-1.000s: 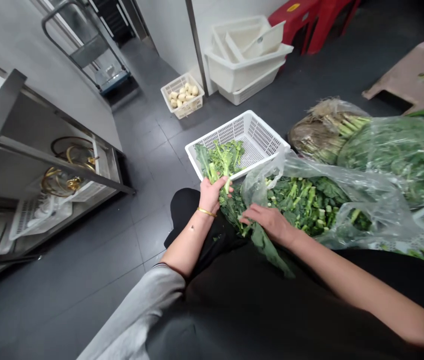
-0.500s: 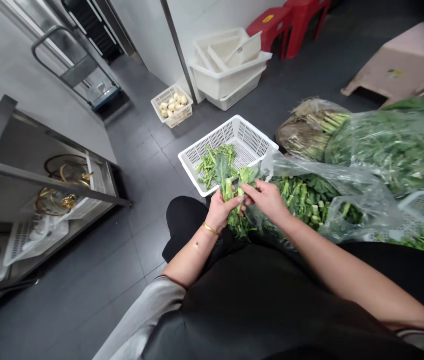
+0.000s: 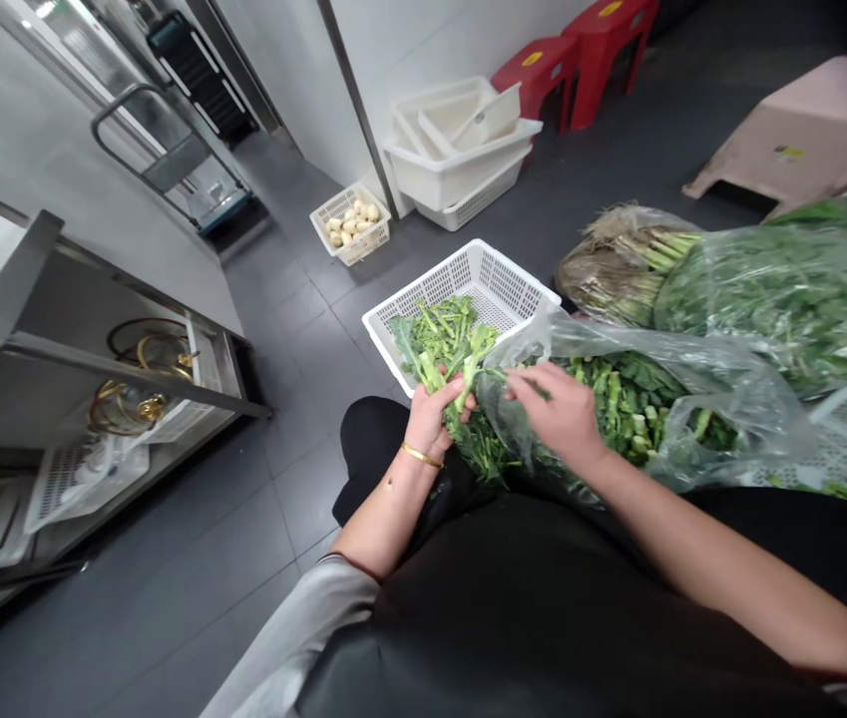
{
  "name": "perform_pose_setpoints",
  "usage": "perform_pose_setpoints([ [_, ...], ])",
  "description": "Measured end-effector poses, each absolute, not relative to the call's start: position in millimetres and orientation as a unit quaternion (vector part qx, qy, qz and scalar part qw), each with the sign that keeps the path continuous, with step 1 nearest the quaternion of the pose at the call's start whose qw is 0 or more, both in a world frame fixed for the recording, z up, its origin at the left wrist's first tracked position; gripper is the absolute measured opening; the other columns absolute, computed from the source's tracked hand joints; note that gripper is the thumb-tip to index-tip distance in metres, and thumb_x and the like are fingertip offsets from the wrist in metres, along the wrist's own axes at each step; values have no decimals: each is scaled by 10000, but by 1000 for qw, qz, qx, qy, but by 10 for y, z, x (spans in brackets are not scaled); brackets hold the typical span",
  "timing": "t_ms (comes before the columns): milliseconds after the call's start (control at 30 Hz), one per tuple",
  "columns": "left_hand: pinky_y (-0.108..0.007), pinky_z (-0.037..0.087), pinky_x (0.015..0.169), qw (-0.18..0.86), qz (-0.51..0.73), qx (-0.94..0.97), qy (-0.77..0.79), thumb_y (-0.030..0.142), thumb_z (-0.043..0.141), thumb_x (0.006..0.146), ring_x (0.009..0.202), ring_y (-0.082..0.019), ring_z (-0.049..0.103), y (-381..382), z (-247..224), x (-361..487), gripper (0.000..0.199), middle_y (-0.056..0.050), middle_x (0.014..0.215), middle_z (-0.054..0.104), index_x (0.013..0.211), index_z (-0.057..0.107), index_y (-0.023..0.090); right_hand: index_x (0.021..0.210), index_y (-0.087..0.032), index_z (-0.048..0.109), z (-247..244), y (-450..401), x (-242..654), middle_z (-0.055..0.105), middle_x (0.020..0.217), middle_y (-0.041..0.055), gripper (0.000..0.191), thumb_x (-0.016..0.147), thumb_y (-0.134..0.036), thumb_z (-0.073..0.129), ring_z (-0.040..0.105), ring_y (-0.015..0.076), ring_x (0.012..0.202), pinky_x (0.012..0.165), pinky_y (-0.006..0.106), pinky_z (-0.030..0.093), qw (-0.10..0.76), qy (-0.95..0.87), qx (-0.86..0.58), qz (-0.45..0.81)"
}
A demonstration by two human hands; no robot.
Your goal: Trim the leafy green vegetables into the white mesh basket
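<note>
Where the head view catches the work, the left hand (image 3: 432, 417) is clamped on green stems (image 3: 474, 361), at the near side of the white basket (image 3: 453, 267). Right hand (image 3: 559, 409), at 3 o'clock of the left, has fingers bunched beside a thin green stalk (image 3: 495, 373); whether pinched, cannot tell. Step in hand, as judged: picking pieces off the stems. Another pull would call for a steady left grip. Stems splay away from the person, one long axis towards 11 o'clock, the other towards 1.

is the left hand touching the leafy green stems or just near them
Touching: the head view shows the left hand gripping the leafy green stems, thumb across them and fingertips showing on the far side.
</note>
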State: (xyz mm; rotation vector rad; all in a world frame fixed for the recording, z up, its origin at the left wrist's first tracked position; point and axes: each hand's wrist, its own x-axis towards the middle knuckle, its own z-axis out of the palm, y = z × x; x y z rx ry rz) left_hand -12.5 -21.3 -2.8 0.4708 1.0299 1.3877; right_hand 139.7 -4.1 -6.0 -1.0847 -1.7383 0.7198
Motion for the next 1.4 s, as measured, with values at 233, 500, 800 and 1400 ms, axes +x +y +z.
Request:
perform_pose_setpoints([
  [233,-245,484,525,509,626,295,513,267,809,564,521,-95,590,-259,-123,-123,481,-16,856,651,915,493,174,749,-195,675,-56,-52,1465,648,624,7,377,874,-488,472,577,139,563,559,255,418,286,-764,-398,419],
  [500,-256,503,559,501,610,309,531,269,819,547,549,-96,587,-402,-161,10,466,-21,837,654,884,514,165,557,-181,519,-55,217,1353,526,528,8,387,885,-366,430,433,112,492,520,261,295,354,-786,-461,211],
  [800,-184,347,379,623,590,221,464,329,765,605,478,-99,564,-284,-52,-124,455,-39,763,654,913,475,162,816,-224,657,-57,-22,1581,584,550,-19,284,806,-495,574,496,116,474,478,248,312,212,-856,-339,329],
  [1400,-216,455,540,532,659,232,479,239,767,632,559,-93,582,-285,-15,82,372,3,734,627,874,498,157,560,-214,473,1,-65,1343,534,538,15,357,860,-401,518,479,128,521,539,273,336,405,-804,-397,178],
])
